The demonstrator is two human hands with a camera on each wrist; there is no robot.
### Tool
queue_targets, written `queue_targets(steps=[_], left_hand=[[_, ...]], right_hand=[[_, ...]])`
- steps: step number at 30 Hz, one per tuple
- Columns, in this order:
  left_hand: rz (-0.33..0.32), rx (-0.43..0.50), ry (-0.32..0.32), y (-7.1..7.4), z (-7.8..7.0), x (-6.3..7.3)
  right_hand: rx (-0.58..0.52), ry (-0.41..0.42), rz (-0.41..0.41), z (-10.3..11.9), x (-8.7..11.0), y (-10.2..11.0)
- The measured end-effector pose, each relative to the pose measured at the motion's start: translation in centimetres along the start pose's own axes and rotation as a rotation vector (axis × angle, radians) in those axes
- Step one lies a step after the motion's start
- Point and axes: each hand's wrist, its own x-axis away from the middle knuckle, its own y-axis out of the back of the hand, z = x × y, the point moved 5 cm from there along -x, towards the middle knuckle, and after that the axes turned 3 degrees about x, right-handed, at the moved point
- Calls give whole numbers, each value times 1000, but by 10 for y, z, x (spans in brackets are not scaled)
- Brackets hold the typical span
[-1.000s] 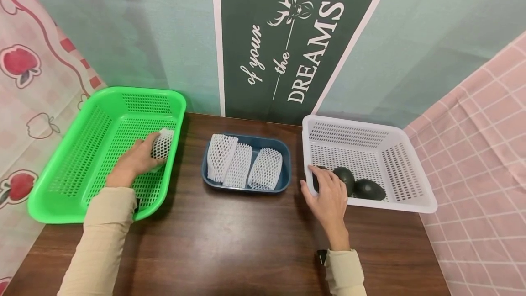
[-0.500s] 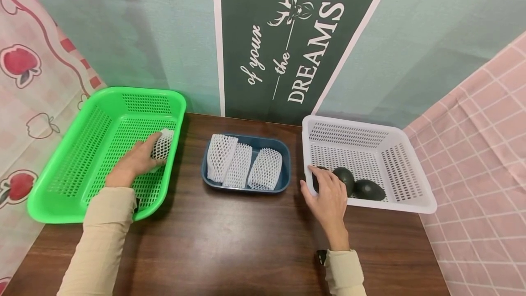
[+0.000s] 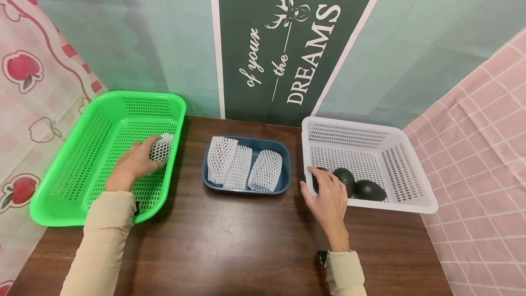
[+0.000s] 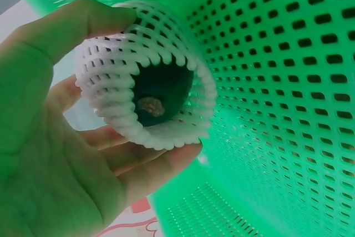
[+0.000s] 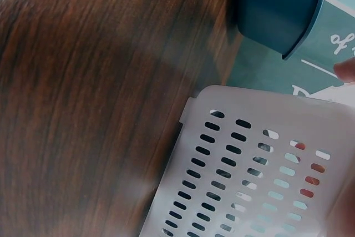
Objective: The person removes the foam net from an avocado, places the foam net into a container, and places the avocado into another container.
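My left hand is inside the green basket, gripping an avocado wrapped in a white foam net sleeve. Thumb and fingers lie on opposite sides of the sleeve, and the fruit's stem end shows through its open mouth. Over at the white basket, my right hand rests on the near left corner, its fingers over the rim and its thumb outside. Dark avocados lie in that basket beside the fingers, one partly hidden by the hand.
Between the baskets stands a blue tray holding several white foam net sleeves. All containers sit on a brown wooden table. Cloth hangings enclose the back and sides, with a pink grid cloth at the right.
The head view has shifted very slightly. Both hands keep their places, the left holding the sleeved avocado and the right resting on the white basket's rim.
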Motion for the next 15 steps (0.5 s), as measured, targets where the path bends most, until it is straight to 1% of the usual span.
queue_targets(steps=[7,15], left_hand=[[-37,-2,-21,3,-3,4],[-74,-5,-36,6,-6,9]], right_hand=[[-9,11,-21,0,-1,2],[-12,10,-15,1,0,1]])
